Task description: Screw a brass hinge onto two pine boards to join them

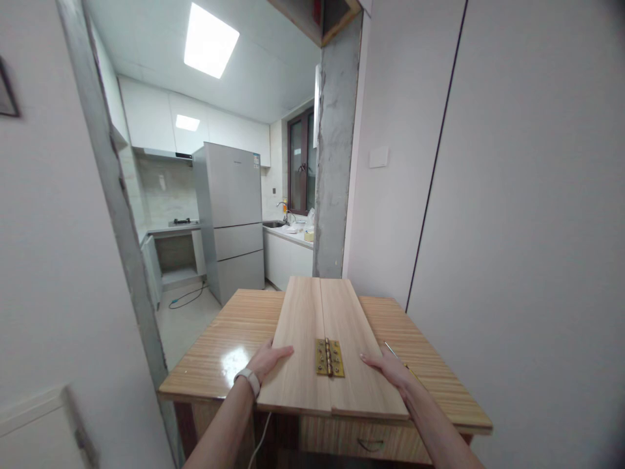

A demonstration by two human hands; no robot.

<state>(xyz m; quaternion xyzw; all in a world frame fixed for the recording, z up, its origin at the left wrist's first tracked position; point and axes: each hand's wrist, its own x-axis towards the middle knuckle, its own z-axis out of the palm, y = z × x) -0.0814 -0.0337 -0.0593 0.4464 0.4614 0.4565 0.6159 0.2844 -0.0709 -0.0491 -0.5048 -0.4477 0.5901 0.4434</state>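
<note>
Two light wooden boards lie side by side on a wooden table [219, 345], the left board [297, 339] and the right board [356, 345] meeting along a centre seam. A brass hinge [329, 357] sits across that seam near the front. My left hand [268, 360], with a white band at the wrist, rests flat against the left board's outer edge, fingers stretched out. My right hand [390, 369] lies flat on the right board's outer edge, fingers extended. Neither hand holds anything.
A thin yellow-handled tool [398, 358] lies on the table right of the boards. The table has a drawer [371, 445] at the front. Beyond stands a kitchen with a grey fridge [232, 221], a counter with a sink [288, 231], and a concrete pillar [334, 150].
</note>
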